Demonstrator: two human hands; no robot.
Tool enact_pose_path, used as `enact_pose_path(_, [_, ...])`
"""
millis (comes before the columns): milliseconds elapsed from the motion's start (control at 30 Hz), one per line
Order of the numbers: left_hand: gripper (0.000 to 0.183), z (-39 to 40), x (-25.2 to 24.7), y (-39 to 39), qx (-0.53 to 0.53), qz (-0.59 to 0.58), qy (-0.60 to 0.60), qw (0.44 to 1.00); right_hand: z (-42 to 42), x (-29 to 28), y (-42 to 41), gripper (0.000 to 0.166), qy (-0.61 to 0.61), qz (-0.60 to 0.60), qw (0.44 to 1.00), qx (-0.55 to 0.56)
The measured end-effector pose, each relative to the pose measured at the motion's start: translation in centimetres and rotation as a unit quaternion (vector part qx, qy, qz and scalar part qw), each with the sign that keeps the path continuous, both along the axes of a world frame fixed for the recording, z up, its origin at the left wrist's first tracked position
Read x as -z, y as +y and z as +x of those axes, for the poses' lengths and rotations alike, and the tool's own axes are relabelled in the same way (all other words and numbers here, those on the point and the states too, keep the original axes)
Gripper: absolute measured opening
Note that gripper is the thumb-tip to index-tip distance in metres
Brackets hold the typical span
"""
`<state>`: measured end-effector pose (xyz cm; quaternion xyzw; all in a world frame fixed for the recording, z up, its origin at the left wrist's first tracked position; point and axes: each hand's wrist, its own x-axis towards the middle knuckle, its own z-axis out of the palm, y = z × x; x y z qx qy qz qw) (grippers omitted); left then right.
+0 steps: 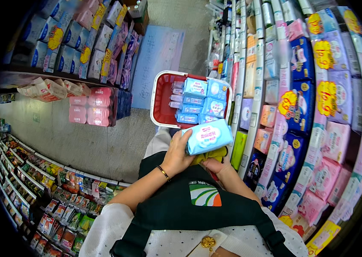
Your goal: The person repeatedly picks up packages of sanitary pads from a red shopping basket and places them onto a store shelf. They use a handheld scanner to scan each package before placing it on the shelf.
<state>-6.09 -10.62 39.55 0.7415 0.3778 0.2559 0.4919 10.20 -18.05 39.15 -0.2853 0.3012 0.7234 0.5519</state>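
Note:
A light-blue soft pack of sanitary pads (pixel 210 136) is held in front of my dark green apron (pixel 181 212). My left hand (pixel 177 153) grips its left side, thumb on the near top edge. Below the pack, my right hand (pixel 217 164) holds a bunched yellow-green cloth (pixel 207 156), which seems to touch the pack's underside. Just beyond stands a red shopping basket with a white rim (pixel 154 99). Stacked inside on the right are several similar blue packs (pixel 195 87), with smaller pale pink packs (pixel 176 98) to their left.
Shelves close on my right hold dark-blue packs (pixel 299 102) and pink packs (pixel 325 178) behind price strips. Shrink-wrapped pink rolls or cans (pixel 89 107) stand on the floor at left. Racks of small food packets (pixel 68 212) curve behind me at lower left. A pale blue mat (pixel 157 64) covers floor ahead.

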Motion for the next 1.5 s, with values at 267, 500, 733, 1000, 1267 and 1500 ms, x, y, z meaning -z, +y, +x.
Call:
enact_pose_path(267, [0.083, 1.0, 13.4, 5.0, 0.051, -0.213, 0.071, 0.973, 1.0, 14.3, 2.2, 0.053, -0.116, -0.174, 0.972, -0.104])
enact_pose_path(500, [0.098, 5.0, 24.1, 12.5, 0.036, -0.483, 0.105, 0.868, 3.5, 25.2, 7.9, 0.048, -0.179, -0.201, 0.959, -0.089])
enact_pose_path(733, [0.100, 8.3, 32.0, 11.2, 0.086, -0.395, 0.147, 0.903, 4.4, 28.9, 7.2, 0.041, -0.262, -0.243, 0.928, -0.107])
enact_pose_path(1000, [0.089, 10.0, 32.8, 11.7, 0.068, -0.388, 0.111, 0.913, 4.1, 32.3, 7.2, 0.039, -0.285, -0.207, 0.926, -0.137])
enact_pose_path(1267, [0.056, 9.9, 18.3, 6.3, -0.016, -0.370, -0.026, 0.929, 6.9, 15.7, 5.2, 0.026, -0.307, -0.109, 0.945, -0.036])
enact_pose_path(1500, [0.045, 18.1, -5.4, 7.8, 0.185, -0.147, -0.200, 0.951, 10.1, -8.1, 7.7, 0.017, -0.433, 0.081, 0.881, 0.173])
